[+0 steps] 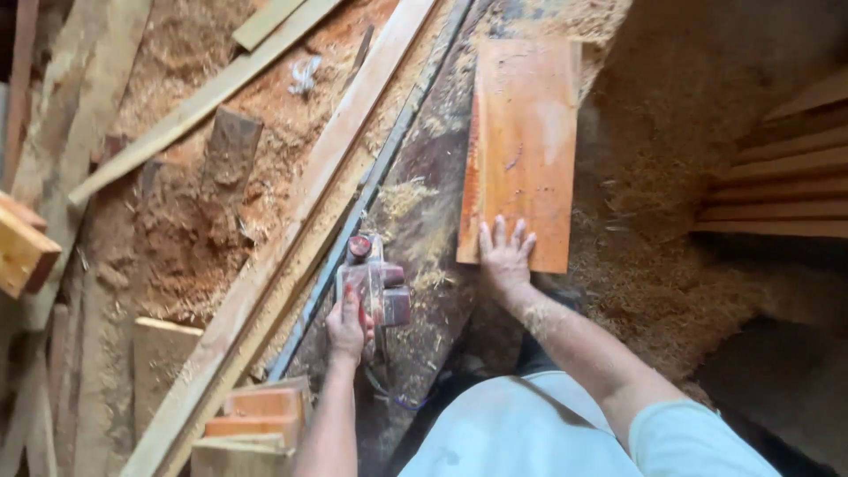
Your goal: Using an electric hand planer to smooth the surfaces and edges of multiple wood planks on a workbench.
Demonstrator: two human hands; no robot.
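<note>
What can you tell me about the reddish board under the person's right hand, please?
The reddish board is a flat rectangular wooden plank, orange-red with visible grain and a paler patch. It lies lengthwise on the dark, sawdust-strewn bench. The right hand presses flat on its near end, fingers spread. Nothing else touches it.

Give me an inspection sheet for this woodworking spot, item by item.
Surface: dark workbench strewn with sawdust.
Job's things: reddish board lying flat; power planer beside it.
Clutter: long planks, offcuts, shavings.
Grippers: left hand grips the planer; right hand pressed flat on the board's near end.
Cables: blue cord below the planer.
Surroundings: stacked boards at right; sawdust heap.
</note>
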